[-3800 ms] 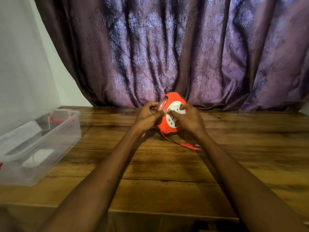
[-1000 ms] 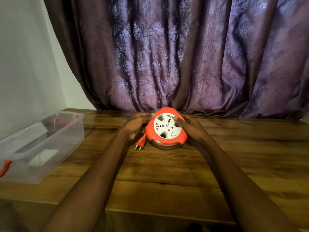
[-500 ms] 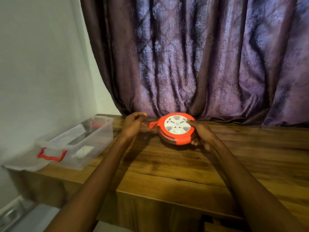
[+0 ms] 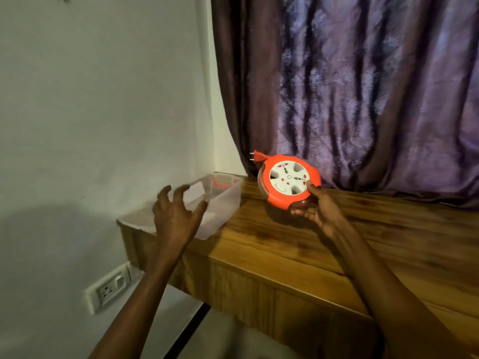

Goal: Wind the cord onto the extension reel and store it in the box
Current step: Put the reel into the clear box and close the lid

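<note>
Wooden table (image 4: 298,244), right hand (image 4: 320,212) gripping tilted reel (image 4: 287,181), plug (image 4: 256,157) pointing up-left, left hand (image 4: 176,216) splayed

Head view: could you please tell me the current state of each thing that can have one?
Extension reel: lifted off the table, tilted, cord wound in, plug sticking out.
Box: open, lidless, on the table.
Right hand: grips the reel.
Left hand: fingers spread, holding nothing, in front of the box.
</note>
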`<state>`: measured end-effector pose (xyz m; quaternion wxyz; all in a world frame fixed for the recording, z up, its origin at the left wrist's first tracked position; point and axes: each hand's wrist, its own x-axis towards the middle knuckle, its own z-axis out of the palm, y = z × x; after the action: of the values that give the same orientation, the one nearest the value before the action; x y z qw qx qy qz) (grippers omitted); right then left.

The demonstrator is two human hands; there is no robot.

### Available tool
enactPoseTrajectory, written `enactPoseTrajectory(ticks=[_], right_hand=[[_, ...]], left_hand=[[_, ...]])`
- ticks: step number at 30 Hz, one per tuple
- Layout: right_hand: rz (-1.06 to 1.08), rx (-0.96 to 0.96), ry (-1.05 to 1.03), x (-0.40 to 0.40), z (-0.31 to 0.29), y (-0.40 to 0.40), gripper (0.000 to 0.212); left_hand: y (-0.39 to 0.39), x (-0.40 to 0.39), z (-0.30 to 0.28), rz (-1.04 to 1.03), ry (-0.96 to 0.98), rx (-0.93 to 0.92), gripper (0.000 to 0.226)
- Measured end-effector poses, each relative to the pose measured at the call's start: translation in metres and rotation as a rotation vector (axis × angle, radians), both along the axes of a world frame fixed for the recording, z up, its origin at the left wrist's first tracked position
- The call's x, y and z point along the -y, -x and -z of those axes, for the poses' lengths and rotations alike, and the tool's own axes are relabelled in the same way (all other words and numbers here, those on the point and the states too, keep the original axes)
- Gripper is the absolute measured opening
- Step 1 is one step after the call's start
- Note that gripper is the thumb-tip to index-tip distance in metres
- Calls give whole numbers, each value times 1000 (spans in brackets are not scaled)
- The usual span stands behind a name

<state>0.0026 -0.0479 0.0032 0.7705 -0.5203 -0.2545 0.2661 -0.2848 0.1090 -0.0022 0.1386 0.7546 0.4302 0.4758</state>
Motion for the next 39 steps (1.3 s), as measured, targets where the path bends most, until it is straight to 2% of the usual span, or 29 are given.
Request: enactPoseTrajectory(ticks=[3,8,12,16,19,22,25,28,32,37,39], right_hand=[[1,-13,-21,-17,-1,13,45],[7,-1,-10,-29,-3,20,47],[19,30,-46,-24,-13,17,44],[46,75,-77,-11,-33,8,33],[92,131,-68,1,-47,0,23],[136,178,-59,18,-58,-11,19],[163,233,-37,39,-69,-22,25],[197,328,64,64,-80,-35,22],[200,420,220,95,-86,-55,21],[225,523,470,124,-89,-63,14],[210,534,539,130,-90,-63,20]], left_hand=[[2,-9,20,37,78,-98,63],[-4,-21,30,108,16,-8,52],[-15,-27,29,176,3,40,55],[-29,-25,22,290,36,18,58],[-43,-20,15,461,55,-22,54],[-67,-5,9,605,137,10,47],[-91,13,6,768,285,60,43],[-111,24,5,911,416,65,42],[-137,31,4,1016,454,63,65],[-166,40,5,1052,476,160,77],[-173,36,8,1067,492,196,98]])
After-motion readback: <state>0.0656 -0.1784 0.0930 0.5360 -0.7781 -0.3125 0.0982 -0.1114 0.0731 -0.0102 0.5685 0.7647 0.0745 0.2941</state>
